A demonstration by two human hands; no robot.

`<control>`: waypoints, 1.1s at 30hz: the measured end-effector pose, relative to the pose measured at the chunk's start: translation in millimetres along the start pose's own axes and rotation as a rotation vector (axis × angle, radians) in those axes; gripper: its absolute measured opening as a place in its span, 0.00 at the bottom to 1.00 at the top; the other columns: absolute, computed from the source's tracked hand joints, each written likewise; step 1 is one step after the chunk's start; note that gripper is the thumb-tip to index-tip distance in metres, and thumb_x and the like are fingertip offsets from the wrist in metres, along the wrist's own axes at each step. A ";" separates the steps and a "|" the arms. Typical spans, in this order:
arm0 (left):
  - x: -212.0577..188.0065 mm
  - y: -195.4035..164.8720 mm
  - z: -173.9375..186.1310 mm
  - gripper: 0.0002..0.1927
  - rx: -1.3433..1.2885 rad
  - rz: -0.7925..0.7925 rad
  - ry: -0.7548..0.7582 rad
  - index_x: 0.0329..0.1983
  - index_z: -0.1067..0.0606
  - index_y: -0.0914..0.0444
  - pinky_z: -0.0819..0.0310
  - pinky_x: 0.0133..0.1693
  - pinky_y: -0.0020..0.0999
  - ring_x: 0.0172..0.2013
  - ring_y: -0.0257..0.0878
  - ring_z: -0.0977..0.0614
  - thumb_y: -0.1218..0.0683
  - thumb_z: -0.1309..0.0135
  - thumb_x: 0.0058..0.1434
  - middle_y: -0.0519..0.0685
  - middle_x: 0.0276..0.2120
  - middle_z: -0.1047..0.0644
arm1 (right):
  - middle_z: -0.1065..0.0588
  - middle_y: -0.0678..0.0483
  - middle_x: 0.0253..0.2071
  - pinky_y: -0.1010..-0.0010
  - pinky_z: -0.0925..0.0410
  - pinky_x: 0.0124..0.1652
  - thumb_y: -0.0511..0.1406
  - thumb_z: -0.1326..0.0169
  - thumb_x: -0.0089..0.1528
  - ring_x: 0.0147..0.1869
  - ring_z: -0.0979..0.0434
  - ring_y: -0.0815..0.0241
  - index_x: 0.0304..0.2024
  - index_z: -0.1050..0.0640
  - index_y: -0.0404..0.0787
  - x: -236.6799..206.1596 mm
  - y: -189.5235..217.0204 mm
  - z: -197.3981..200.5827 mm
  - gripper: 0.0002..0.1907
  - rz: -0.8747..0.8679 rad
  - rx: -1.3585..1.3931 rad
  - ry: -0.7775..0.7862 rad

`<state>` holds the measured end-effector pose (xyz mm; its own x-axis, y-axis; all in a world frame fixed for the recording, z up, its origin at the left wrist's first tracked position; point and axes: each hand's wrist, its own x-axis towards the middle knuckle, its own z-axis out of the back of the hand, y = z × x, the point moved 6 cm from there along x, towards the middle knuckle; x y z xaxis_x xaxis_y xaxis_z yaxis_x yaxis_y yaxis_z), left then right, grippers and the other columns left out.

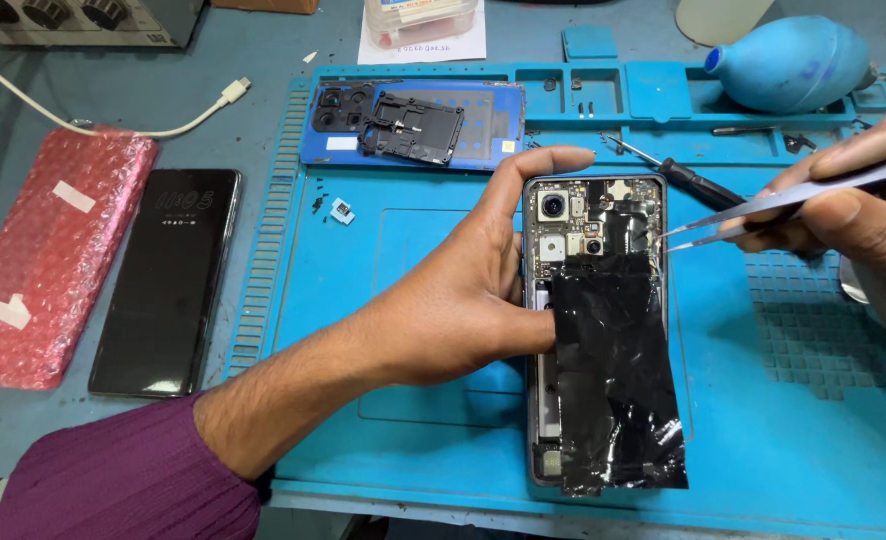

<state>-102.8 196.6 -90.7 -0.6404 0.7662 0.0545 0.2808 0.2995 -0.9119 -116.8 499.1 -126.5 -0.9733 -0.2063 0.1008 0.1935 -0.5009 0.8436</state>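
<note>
Right hand [853, 215] grip pinches tweezers [763, 205] over opened phone [595, 330].

A grey-blue workbench [253, 60] covered on its right side by a blue repair mat [763, 430].

On the bare bench at left lie a pink bubble-wrap parcel [53, 250], a dark phone [168, 280] face up beside it, and a white cable [113, 115] at upper left. On the mat rest an opened phone [593, 330] at centre, a blue back cover [413, 122] above it, a black-handled screwdriver [698, 185], a small blue part [342, 209], and a blue air blower [788, 62] at upper right.
</note>
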 end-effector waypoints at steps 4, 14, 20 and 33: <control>-1.6 1.7 1.5 0.52 0.019 0.015 -0.012 0.78 0.55 0.57 0.22 0.53 0.36 0.54 0.38 0.22 0.76 0.51 0.54 0.56 0.57 0.26 | 0.19 0.45 0.40 0.65 0.22 0.46 0.54 0.50 0.68 0.44 0.13 0.55 0.44 0.19 0.35 -1.4 -0.3 4.3 0.28 -0.011 -0.101 0.043; -1.3 2.4 -1.2 0.52 -0.006 0.016 0.001 0.79 0.56 0.57 0.21 0.52 0.34 0.53 0.38 0.21 0.75 0.50 0.55 0.56 0.56 0.26 | 0.21 0.45 0.45 0.56 0.25 0.53 0.44 0.49 0.68 0.53 0.15 0.49 0.55 0.29 0.36 -3.8 31.1 -6.7 0.20 0.104 0.120 0.041; -1.8 -1.7 -2.6 0.51 0.015 0.025 -0.012 0.79 0.55 0.58 0.21 0.50 0.33 0.52 0.37 0.21 0.74 0.49 0.56 0.55 0.55 0.25 | 0.23 0.42 0.45 0.52 0.23 0.50 0.40 0.48 0.69 0.53 0.15 0.45 0.59 0.36 0.39 -5.6 53.9 -7.5 0.20 0.116 0.286 -0.020; 3.6 -9.0 -12.7 0.52 0.025 0.078 -0.045 0.79 0.55 0.57 0.24 0.40 0.28 0.46 0.34 0.21 0.72 0.47 0.54 0.54 0.52 0.24 | 0.21 0.35 0.43 0.55 0.23 0.50 0.32 0.49 0.68 0.53 0.14 0.44 0.49 0.32 0.34 -11.3 85.3 0.5 0.10 0.091 0.262 -0.026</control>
<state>-98.6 203.9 -77.2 -0.6489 0.7601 -0.0350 0.3135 0.2251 -0.9225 -89.3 459.2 -55.5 -0.9569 -0.2169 0.1932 0.2450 -0.2456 0.9379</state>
